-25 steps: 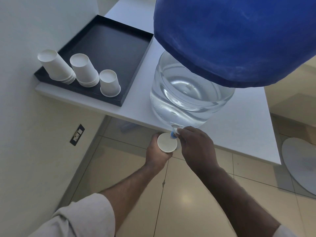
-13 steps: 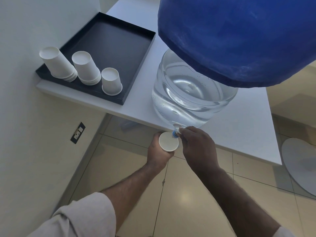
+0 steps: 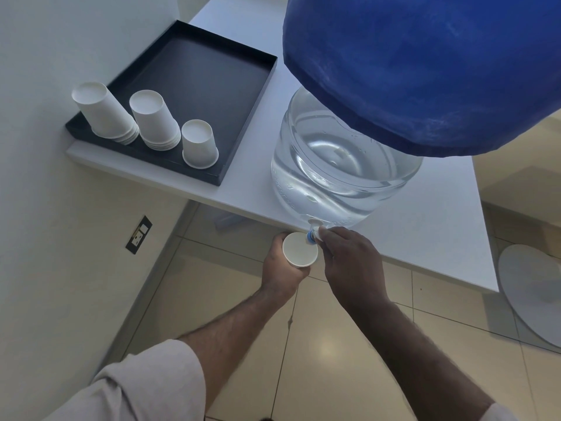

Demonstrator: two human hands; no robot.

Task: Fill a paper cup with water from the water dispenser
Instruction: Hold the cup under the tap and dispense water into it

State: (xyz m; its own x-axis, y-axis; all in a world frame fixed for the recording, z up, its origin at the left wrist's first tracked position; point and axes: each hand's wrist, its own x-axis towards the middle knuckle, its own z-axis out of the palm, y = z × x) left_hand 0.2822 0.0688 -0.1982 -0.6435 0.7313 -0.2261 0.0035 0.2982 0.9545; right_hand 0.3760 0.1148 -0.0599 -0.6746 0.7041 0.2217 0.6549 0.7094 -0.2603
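office break corner | water dispenser | cup stacks | tiled floor

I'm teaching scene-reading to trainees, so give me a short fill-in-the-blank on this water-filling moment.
1. The left hand holds a paper cup below the ____.
2. The right hand grips the tap of the ____ jug.
3. The spare cups stand upside down on a ____ tray.

Missing words: tap; water; black

A black tray is being carried by the white table; the water dispenser is being borne beside it.
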